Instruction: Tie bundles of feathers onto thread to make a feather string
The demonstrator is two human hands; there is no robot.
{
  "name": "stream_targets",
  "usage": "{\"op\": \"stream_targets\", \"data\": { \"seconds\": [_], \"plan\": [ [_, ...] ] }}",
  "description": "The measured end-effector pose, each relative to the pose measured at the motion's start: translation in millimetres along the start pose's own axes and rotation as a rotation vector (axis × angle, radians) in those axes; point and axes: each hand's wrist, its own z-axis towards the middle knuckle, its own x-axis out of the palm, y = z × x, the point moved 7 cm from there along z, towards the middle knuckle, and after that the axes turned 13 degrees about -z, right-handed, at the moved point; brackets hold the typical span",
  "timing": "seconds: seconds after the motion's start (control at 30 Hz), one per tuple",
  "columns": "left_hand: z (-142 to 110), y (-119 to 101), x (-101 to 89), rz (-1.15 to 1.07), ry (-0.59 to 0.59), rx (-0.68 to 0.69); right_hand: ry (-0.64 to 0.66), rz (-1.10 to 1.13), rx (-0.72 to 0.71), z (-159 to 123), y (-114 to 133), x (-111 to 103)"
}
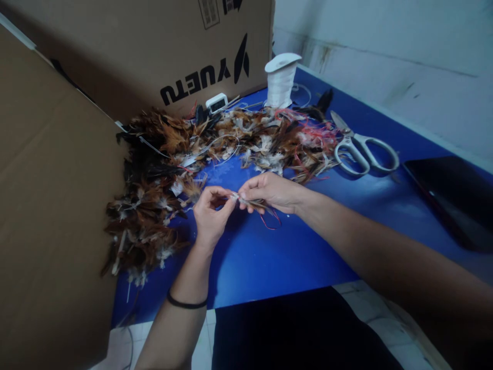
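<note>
My right hand (269,191) pinches a small bunch of brown feathers (259,203), whose tips point to the right under my fingers. My left hand (213,211) meets it at the pale quill end, thumb and forefinger pressed together there. A thin red string (274,225) hangs in a loop below my right hand. Both hands are just above the blue table (265,262). What exactly lies between my left fingertips is too small to tell.
Loose brown, black and white feathers (154,195) pile in an arc behind and left. Scissors (360,149), pink string (318,134) and a dark phone-like slab (454,198) lie right. Behind stand a white ribbon spool (283,82), a small digital display (216,103) and a cardboard box (134,56).
</note>
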Motion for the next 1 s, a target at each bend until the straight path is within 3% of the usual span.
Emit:
{"op": "stream_targets", "data": {
  "seconds": [0.37, 0.7, 1.0],
  "plan": [
    [0.1, 1.3, 0.9, -0.029, -0.003, -0.046, -0.085, -0.261, -0.083, -3.6, 10.4, -0.9],
    [-0.7, 4.5, -3.9, -0.034, -0.078, -0.068, -0.052, -0.243, -0.151, -3.0, 11.5, -1.8],
    [-0.7, 9.3, -3.5, -0.037, -0.082, -0.119, -0.125, -0.43, -0.186, -3.8, 17.7, -6.7]
  ]
}}
